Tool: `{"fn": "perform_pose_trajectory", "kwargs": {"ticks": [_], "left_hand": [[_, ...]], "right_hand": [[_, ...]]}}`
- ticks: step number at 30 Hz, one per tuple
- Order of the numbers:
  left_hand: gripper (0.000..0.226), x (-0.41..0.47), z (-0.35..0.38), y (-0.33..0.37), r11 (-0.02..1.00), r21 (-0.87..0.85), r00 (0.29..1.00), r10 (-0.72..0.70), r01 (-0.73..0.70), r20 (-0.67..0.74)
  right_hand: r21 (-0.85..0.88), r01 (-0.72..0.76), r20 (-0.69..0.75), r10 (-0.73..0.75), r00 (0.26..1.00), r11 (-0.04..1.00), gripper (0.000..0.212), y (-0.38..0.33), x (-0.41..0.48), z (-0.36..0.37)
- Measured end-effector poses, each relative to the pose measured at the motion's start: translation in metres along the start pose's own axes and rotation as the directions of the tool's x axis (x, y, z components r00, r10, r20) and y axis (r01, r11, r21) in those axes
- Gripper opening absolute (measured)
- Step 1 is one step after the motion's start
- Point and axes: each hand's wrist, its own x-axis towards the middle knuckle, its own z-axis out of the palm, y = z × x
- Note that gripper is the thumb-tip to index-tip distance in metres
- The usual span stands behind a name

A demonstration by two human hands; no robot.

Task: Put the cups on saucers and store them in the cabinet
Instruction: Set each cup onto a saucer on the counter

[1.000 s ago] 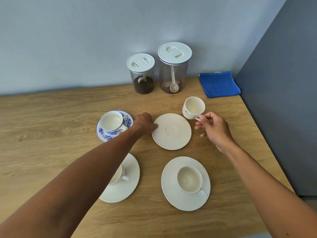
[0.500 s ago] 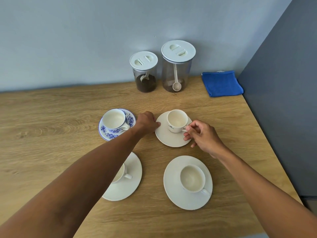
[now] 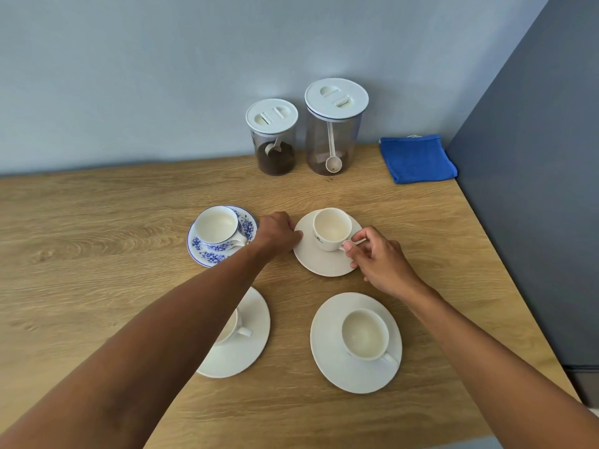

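A small white cup (image 3: 331, 229) stands on the far white saucer (image 3: 316, 262). My right hand (image 3: 377, 258) pinches its handle. My left hand (image 3: 278, 233) grips the left rim of that same saucer. To the left a blue-flowered cup (image 3: 216, 226) sits on its matching saucer (image 3: 204, 256). Nearer, a white cup (image 3: 364, 333) rests on a white saucer (image 3: 327, 361) at the right. Another white cup (image 3: 230, 327) on a white saucer (image 3: 249, 348) is half hidden under my left forearm.
Two clear jars with white lids stand at the wall, the short one (image 3: 274, 137) with coffee, the tall one (image 3: 334, 126) with a scoop. A folded blue cloth (image 3: 416, 158) lies by the grey panel (image 3: 534, 189) on the right. The wooden counter (image 3: 97, 247) stretches left.
My right hand carried the small white cup from the counter onto the far saucer and still holds its handle. My left hand stayed on the saucer's rim.
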Motion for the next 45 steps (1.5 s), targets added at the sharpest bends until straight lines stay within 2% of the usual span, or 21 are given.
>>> {"fn": "perform_pose_trajectory", "kwargs": {"ticks": [4,7,13,17,26,29,33,39,42,45], "left_hand": [[0.026,-0.008,-0.004,0.001,1.0,-0.009,1.0,0.014,-0.014,0.001],[0.032,-0.016,-0.009,0.003,0.999,-0.036,1.0,0.011,-0.011,0.004],[0.061,-0.04,-0.024,0.016,0.991,-0.05,0.99,0.12,-0.123,-0.071],[0.068,-0.07,-0.029,0.026,0.963,0.092,0.954,0.264,-0.253,-0.141],[0.071,-0.167,0.012,0.007,0.896,0.054,0.887,0.443,-0.44,-0.13],[0.061,-0.196,0.031,-0.011,0.902,0.029,0.894,0.43,-0.43,-0.127],[0.055,-0.21,0.056,-0.039,0.89,0.146,0.88,0.452,-0.432,-0.147],[0.056,-0.21,0.087,-0.052,0.914,0.324,0.951,0.292,-0.246,-0.101],[0.061,-0.205,0.095,-0.046,0.925,0.321,0.964,0.246,-0.202,-0.102],[0.063,-0.2,0.101,-0.042,0.949,0.243,0.973,0.223,-0.202,-0.061]], "right_hand": [[-0.015,-0.011,0.007,0.011,1.0,1.0,0.05,-0.001,-0.008,-0.002],[-0.039,-0.008,-0.021,0.008,1.0,0.999,0.056,-0.006,-0.016,-0.007],[-0.277,0.069,-0.069,-0.092,0.993,0.958,0.066,-0.015,-0.045,-0.023],[-0.426,-0.029,-0.088,-0.01,0.996,0.904,0.071,-0.014,-0.067,-0.03],[-0.447,-0.143,-0.13,0.094,0.987,0.883,0.07,0.024,-0.13,-0.031],[-0.438,-0.167,-0.105,0.134,0.985,0.883,0.071,0.043,-0.15,-0.024],[-0.46,-0.139,-0.049,0.132,0.99,0.877,0.07,0.06,-0.167,-0.015],[-0.567,-0.038,-0.034,0.023,0.999,0.823,0.07,0.061,-0.169,0.001],[-0.584,-0.033,-0.026,0.021,0.999,0.811,0.071,0.063,-0.166,0.008],[-0.514,-0.023,0.001,0.027,1.0,0.857,0.074,0.062,-0.162,0.014]]}}
